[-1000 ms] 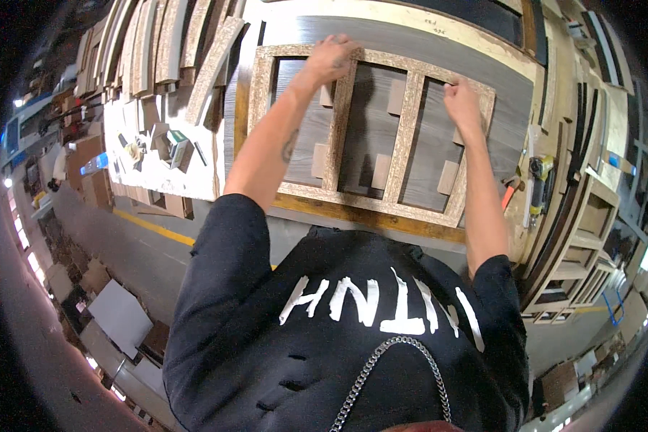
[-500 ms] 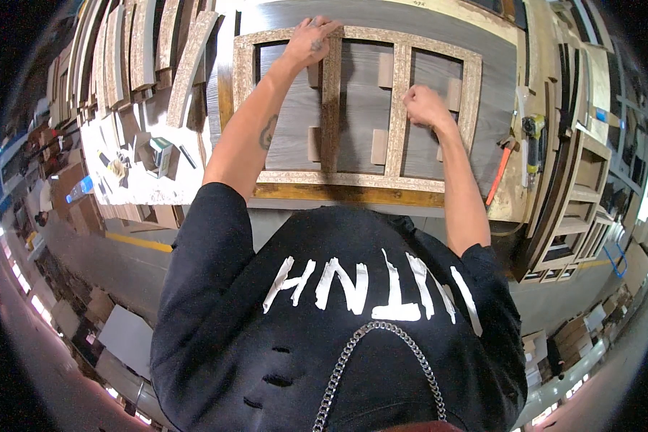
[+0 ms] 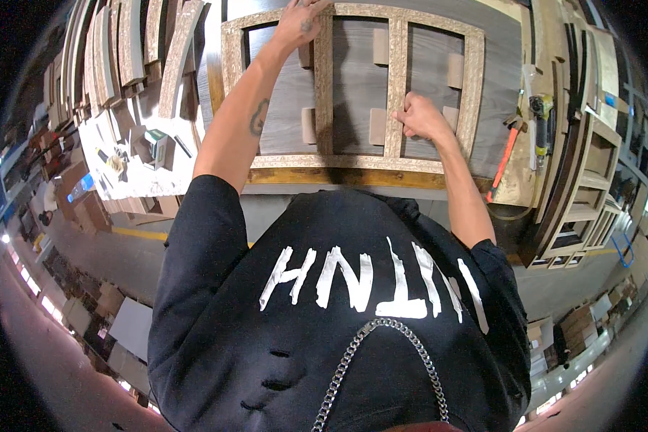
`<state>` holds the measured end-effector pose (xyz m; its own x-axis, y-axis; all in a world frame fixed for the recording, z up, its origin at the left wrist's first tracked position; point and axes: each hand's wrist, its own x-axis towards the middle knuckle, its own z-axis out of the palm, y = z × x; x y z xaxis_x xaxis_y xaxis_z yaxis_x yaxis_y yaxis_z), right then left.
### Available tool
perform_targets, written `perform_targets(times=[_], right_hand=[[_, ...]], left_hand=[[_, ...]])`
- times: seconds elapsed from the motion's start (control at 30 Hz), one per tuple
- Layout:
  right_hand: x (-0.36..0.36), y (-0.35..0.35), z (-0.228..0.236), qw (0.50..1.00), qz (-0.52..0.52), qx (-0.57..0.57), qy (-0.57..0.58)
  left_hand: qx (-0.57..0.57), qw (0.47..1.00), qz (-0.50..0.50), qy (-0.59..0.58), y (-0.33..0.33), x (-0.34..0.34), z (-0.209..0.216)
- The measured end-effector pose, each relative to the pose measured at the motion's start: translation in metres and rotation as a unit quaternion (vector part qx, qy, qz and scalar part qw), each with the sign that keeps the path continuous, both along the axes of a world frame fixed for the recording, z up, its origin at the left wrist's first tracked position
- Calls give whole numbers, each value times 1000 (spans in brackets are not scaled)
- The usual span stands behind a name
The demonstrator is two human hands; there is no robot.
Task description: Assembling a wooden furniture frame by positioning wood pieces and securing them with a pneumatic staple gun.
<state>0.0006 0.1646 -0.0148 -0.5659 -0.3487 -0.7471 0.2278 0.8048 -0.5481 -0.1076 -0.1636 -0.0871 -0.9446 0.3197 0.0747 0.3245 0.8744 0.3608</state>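
Note:
A particle-board frame (image 3: 324,93) with two upright dividers lies flat over a grey wood-grain panel (image 3: 354,79). My left hand (image 3: 304,25) rests on the far rail where the left divider meets it, fingers stretched to the right and partly cut off by the picture's edge. Over the right divider (image 3: 394,140), my right hand (image 3: 421,117) is closed in a pinch, its fingertips at the divider; anything between them is too small to make out. Small tan blocks (image 3: 376,127) sit against the dividers and the right side of the frame.
Curved board strips (image 3: 129,43) stand at the far left, above a bright surface holding a small box (image 3: 153,146). An orange-handled hammer (image 3: 506,158) and a yellow-and-black tool (image 3: 538,108) lie right of the panel. Ladder-like wooden frames (image 3: 587,173) stand beyond them.
My right hand has come nearer to me along the frame and leftward, its fingertips now at the right divider. My left hand stays on the far rail. The whole view has shifted slightly.

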Motion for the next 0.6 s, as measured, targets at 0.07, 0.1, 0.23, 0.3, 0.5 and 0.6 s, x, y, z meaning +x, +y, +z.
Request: perform_targets(times=[0.07,0.1,0.23,0.3,0.5,0.6], right_hand=[[3,0,0,999,-6,10,42],[3,2,0,999,-6,8,40],[5,8,-1,999,-30,14,-30],[8,2,2,1000,17,-10,21],[6,-2,2,997,61,7,45],[10,-2,-4,993,74,36,82]], left_hand=[[-2,1000,8,-5,-3,1,1],[-2,1000,7,2,-4,0,2],[11,1000,8,-2,-4,-1,5],[12,1000,16,5,-8,-1,-3],[23,1000,9,-19,-2,-5,11],[12,997,41,-67,25,-3,40]])
